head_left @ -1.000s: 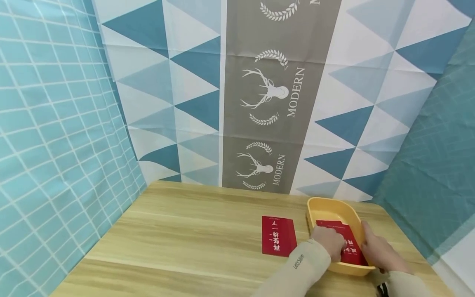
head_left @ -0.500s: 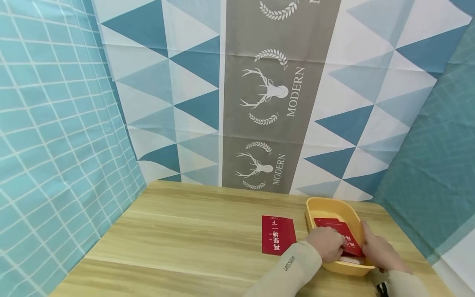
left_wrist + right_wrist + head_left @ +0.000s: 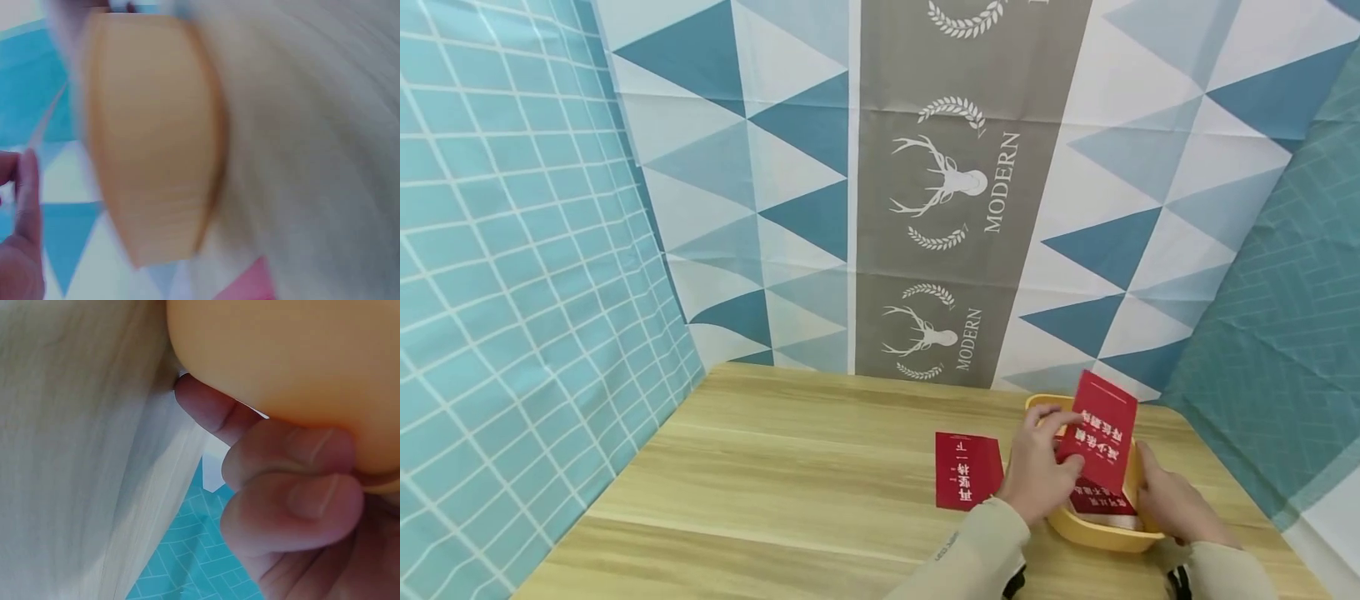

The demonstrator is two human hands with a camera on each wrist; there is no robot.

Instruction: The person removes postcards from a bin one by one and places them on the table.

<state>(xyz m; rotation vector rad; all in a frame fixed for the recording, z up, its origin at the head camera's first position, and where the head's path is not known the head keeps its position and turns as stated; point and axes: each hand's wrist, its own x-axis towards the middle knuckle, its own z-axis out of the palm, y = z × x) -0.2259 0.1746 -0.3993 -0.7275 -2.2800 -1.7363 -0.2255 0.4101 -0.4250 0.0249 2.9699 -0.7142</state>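
Note:
Above a yellow plastic tray (image 3: 1105, 540) at the table's right end, my left hand (image 3: 1036, 471) pinches a red card (image 3: 1103, 429) with white characters. The card stands raised and tilted. Inside the tray, below it, lies another red card (image 3: 1103, 502), partly covered, over something whitish. My right hand (image 3: 1180, 504) grips the tray's right side. In the right wrist view, its curled fingers (image 3: 294, 506) press against the tray's outer wall (image 3: 281, 356). The left wrist view is blurred, with part of my left hand (image 3: 25, 231) at its left edge.
A further red card (image 3: 967, 472) lies flat on the wooden table (image 3: 760, 483), left of the tray. A patterned cloth (image 3: 925, 208) hangs behind the table. Blue-green coverings stand at both sides.
My left hand has lifted the red card up out of the tray, uncovering the other red card below. The right hand has stayed at the tray's side.

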